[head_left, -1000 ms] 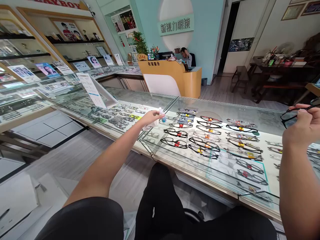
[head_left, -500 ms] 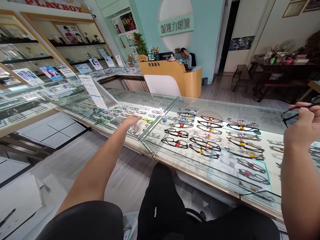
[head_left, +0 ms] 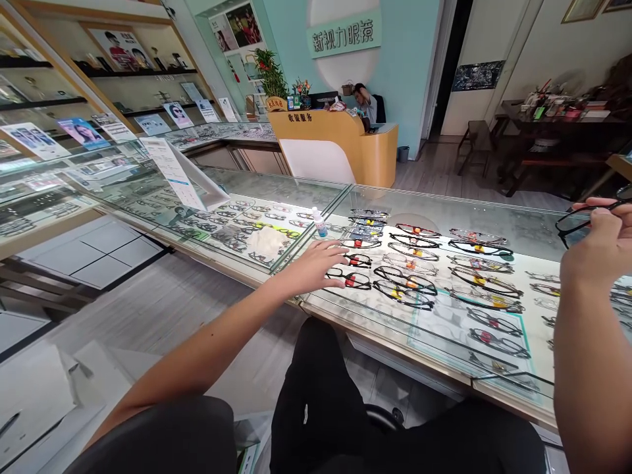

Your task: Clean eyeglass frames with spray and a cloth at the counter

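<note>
The right hand (head_left: 600,240) pinches one pair of black glasses (head_left: 573,229) at 3 o'clock in the view. Their long axis lies across the view, with the low end at 9 o'clock and rising toward 2 o'clock, and the far end is cut off by the edge. The left hand (head_left: 316,266) is palm down with fingers spread wide and holds nothing. It is over the glass counter (head_left: 444,210), and I cannot tell whether it touches the glass. One small bottle (head_left: 320,222) stands upright near it at 12 o'clock, and one white cloth (head_left: 266,240) lies at 10 o'clock, apart from the hand. Many frames lie in rows under the glass, too many to count. One person (head_left: 365,102) sits behind the desk (head_left: 345,141) at 12 o'clock.
</note>
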`<state>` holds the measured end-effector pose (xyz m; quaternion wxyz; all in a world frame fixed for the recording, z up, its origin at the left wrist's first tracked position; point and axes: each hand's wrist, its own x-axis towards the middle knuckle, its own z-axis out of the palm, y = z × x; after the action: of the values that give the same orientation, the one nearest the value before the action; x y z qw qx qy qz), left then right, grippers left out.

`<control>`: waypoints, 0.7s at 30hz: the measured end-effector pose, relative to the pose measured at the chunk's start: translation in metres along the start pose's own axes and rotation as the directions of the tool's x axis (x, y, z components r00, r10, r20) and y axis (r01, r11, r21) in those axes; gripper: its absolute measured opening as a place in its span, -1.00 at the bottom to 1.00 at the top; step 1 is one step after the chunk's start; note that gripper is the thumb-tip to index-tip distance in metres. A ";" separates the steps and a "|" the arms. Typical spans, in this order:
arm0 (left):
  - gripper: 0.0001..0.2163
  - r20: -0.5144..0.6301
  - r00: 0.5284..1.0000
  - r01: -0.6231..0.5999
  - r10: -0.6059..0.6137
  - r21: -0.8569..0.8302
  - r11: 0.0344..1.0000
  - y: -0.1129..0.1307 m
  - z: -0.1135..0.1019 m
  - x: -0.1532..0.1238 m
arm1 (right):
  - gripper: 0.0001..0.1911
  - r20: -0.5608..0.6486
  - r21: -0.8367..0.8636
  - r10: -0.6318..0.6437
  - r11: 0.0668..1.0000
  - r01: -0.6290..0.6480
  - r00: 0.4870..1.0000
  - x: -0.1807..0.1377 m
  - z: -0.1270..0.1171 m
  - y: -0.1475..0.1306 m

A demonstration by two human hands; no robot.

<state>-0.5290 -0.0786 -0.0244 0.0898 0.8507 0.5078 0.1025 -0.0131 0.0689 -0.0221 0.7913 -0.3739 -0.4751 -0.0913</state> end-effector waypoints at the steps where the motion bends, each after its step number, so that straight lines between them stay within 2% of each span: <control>1: -0.63 0.009 1.000 -0.004 0.004 0.027 1.000 -0.001 0.002 0.003 | -0.92 -0.002 -0.004 0.012 1.000 -0.012 1.000 0.000 0.000 -0.001; 8: -0.79 0.098 0.995 -0.038 0.023 0.151 0.988 -0.021 0.002 0.020 | -0.95 -0.007 0.040 0.065 0.997 -0.065 0.998 0.000 0.001 -0.006; 21: -0.79 0.106 0.994 -0.005 -0.014 0.181 0.983 -0.038 0.001 0.050 | -0.92 0.038 -0.014 0.073 0.997 -0.073 0.997 -0.004 -0.001 -0.007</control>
<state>-0.5379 -0.0166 -0.0314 0.0394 0.8585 0.5113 0.0102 -0.0179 0.0622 -0.0217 0.7826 -0.3976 -0.4755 -0.0581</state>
